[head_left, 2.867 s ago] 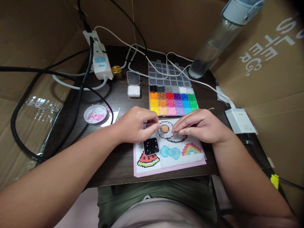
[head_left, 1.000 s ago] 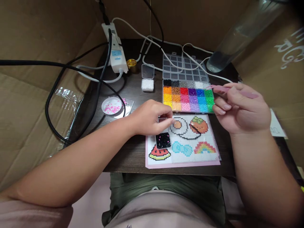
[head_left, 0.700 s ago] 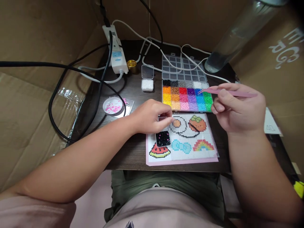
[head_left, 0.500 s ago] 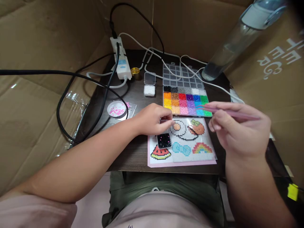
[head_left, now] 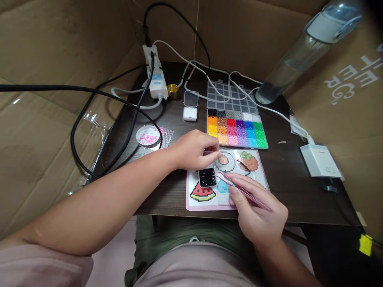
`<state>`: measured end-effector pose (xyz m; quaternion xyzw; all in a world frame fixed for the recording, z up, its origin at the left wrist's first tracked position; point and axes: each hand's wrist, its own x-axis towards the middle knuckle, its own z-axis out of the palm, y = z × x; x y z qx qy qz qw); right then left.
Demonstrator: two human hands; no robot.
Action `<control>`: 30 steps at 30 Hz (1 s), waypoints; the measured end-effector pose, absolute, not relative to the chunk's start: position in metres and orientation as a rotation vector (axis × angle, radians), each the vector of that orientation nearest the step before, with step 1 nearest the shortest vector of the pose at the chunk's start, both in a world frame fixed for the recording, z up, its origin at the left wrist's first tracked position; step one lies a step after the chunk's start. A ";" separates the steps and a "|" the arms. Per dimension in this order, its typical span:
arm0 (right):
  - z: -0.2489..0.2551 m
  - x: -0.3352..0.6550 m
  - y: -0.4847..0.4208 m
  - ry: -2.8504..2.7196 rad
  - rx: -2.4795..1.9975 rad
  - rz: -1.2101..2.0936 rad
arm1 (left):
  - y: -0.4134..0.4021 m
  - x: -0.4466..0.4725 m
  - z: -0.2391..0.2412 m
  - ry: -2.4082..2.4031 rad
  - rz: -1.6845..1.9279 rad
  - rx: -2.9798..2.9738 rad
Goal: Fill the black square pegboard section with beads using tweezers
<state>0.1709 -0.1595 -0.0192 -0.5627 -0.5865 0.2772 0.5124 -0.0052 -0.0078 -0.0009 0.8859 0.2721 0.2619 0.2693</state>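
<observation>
My right hand [head_left: 263,213] grips a pair of pink tweezers [head_left: 249,194], whose tips are at the right edge of a small clear box of black beads [head_left: 207,177]. A few pink beads lie among the black ones. My left hand [head_left: 200,150] is closed just above that box, its fingers curled; whatever they hold is hidden. The box stands on a pattern sheet [head_left: 203,202] with pixel pictures, among them a watermelon, an egg and a bow. A clear pegboard [head_left: 259,177] covers the sheet's right part, with a line of black beads on it, partly hidden by my right hand.
Behind the sheet lies an open bead case [head_left: 236,127] in many colours. A white dish of pink beads [head_left: 147,136], a box of white beads [head_left: 190,114] and a gold cup [head_left: 172,91] stand left. Cables, a power strip [head_left: 155,75], bottle [head_left: 295,56] and charger [head_left: 320,160] surround them.
My right hand has moved left and toward me with the tweezers, from the bead case to the box of black beads. The charger has come into sight. My left hand has stayed in place.
</observation>
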 end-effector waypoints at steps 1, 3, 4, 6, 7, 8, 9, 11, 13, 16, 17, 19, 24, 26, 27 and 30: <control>-0.018 0.170 -0.159 -1.438 -1.347 0.653 | -0.008 -0.005 -0.001 0.731 0.707 2.391; -0.014 0.166 -0.158 -1.483 -1.329 0.620 | -0.008 -0.005 -0.001 0.729 0.706 2.393; -0.013 0.165 -0.157 -1.502 -1.313 0.602 | -0.008 -0.005 -0.001 0.730 0.704 2.391; -0.012 0.162 -0.157 -1.519 -1.289 0.574 | -0.008 -0.005 -0.001 0.731 0.704 2.388; -0.012 0.162 -0.158 -1.521 -1.283 0.567 | -0.008 -0.005 -0.001 0.729 0.707 2.387; -0.012 0.161 -0.158 -1.520 -1.283 0.563 | -0.008 -0.005 -0.001 0.725 0.711 2.386; -0.013 0.161 -0.158 -1.519 -1.288 0.561 | -0.008 -0.005 -0.001 0.721 0.716 2.387; -0.014 0.162 -0.158 -1.517 -1.300 0.557 | -0.008 -0.005 -0.001 0.710 0.730 2.389; -0.015 0.162 -0.158 -1.516 -1.312 0.554 | -0.008 -0.004 -0.002 0.697 0.744 2.393; -0.017 0.163 -0.156 -1.541 -1.296 0.511 | -0.008 -0.004 -0.003 0.690 0.757 2.397; -0.017 0.163 -0.155 -1.556 -1.284 0.490 | -0.008 -0.004 -0.003 0.691 0.758 2.398; -0.019 0.163 -0.154 -1.582 -1.265 0.455 | -0.008 -0.004 -0.003 0.693 0.762 2.398; -0.020 0.163 -0.153 -1.613 -1.258 0.445 | -0.008 -0.004 -0.003 0.690 0.762 2.395; -0.020 0.163 -0.153 -1.619 -1.257 0.448 | -0.008 -0.004 -0.003 0.693 0.758 2.393; -0.020 0.164 -0.154 -1.620 -1.257 0.448 | -0.008 -0.003 -0.003 0.693 0.758 2.393; -0.020 0.164 -0.154 -1.615 -1.262 0.446 | -0.008 -0.003 -0.003 0.688 0.762 2.392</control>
